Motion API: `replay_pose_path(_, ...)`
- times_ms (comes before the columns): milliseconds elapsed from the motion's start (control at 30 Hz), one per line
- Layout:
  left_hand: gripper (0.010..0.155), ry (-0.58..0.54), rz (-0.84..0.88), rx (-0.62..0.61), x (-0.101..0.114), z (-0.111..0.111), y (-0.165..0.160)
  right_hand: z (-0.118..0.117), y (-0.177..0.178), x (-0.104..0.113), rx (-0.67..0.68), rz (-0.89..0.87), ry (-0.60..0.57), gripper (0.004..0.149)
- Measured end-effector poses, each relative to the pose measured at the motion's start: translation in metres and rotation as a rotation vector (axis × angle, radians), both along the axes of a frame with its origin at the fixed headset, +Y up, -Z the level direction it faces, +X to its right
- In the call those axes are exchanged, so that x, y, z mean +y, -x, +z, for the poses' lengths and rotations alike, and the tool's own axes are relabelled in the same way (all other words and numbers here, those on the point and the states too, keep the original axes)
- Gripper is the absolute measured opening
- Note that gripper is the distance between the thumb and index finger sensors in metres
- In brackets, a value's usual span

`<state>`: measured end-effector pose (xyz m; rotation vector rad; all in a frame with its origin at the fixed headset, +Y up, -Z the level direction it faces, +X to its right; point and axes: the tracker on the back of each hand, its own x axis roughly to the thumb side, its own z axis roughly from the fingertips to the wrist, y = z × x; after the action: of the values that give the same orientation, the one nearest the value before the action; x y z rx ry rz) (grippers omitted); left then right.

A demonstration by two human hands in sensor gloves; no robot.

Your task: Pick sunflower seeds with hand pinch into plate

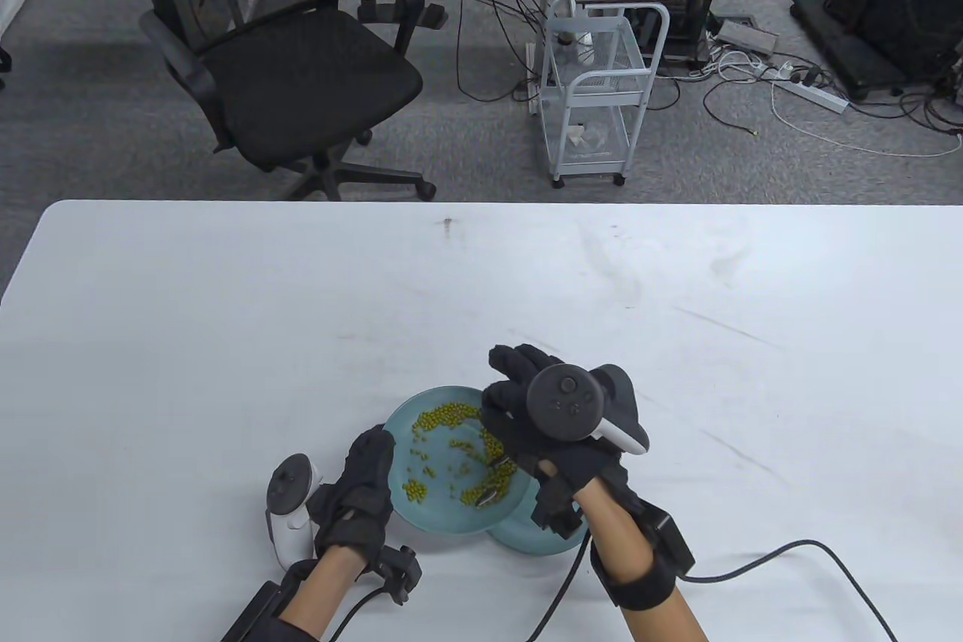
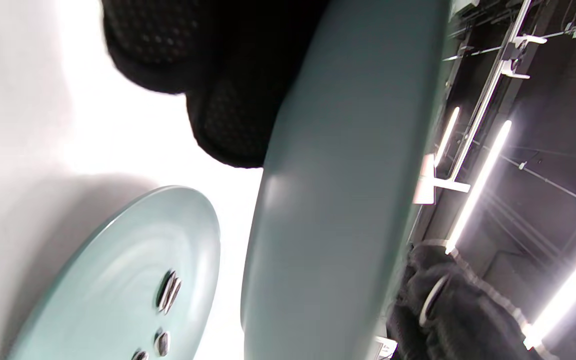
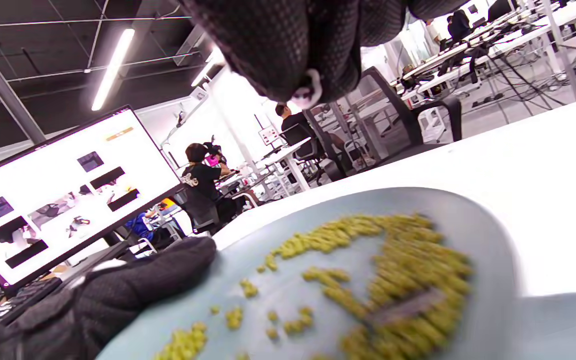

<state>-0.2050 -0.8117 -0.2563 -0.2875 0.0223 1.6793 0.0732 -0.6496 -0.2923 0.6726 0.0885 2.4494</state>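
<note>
Down on the white tabletop [image 1: 226, 311], near the front edge, the left hand [image 1: 359, 495] grips the nine o'clock rim of a teal plate [image 1: 399, 424], thumb over the top edge, and the left wrist view shows that plate lifted and tilted off the surface, gloved fingers [image 2: 228, 125] curled under its far side. Yellow-green pellets [image 1: 444, 416] are scattered across it, thickest toward twelve o'clock and again at five o'clock, and a couple of dark striped sunflower seeds [image 1: 490, 497] lie among them near the five o'clock edge. Beneath and just past that edge, at about five o'clock, sits a second teal plate [image 1: 527, 540], flat on the tabletop and partly covered by the first; the left wrist view picks out three striped seeds [image 2: 168, 292] already lying in it. The right hand [image 1: 527, 409] hovers over the three o'clock side of the tilted plate, fingers spread forward and loosely open, and I can't tell whether anything is pinched between them. From the right wrist view the pellets blur across the plate, with the left thumb [image 3: 133, 285] clamped on the rim at seven o'clock. Beyond the tabletop, a black office chair [image 1: 293, 62] stands at eleven o'clock and a white wire cart [image 1: 594, 92] at one o'clock.
</note>
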Motion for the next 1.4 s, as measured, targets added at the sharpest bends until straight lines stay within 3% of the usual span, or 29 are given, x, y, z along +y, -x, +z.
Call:
replay_pose_path(133,0.054,0.007,0.024,0.019,0.0,-0.002,0.005,0.013,-0.023,-0.032,-0.015,0.081,0.028,0.037)
replay_pose_path(267,0.054,0.028,0.033,0.03,-0.005,-0.005,0.008,0.031,-0.042,-0.086,-0.027,0.092,0.07,0.036)
replay_pose_path(333,0.054,0.029,0.033,0.032,-0.006,-0.006,0.009,0.029,-0.04,-0.095,-0.021,0.081,0.122,0.037)
replay_pose_path(567,0.054,0.029,0.043,0.044,-0.007,-0.006,0.01,0.022,-0.038,-0.106,-0.038,0.091,0.151,0.038)
replay_pose_path(867,0.054,0.016,0.045,0.035,-0.005,-0.004,0.009,0.021,-0.051,-0.1,-0.097,-0.033,0.145,0.039)
replay_pose_path(1400,0.053,0.014,0.041,0.034,-0.005,-0.004,0.009,0.021,-0.054,-0.097,-0.121,-0.097,0.099,0.038)
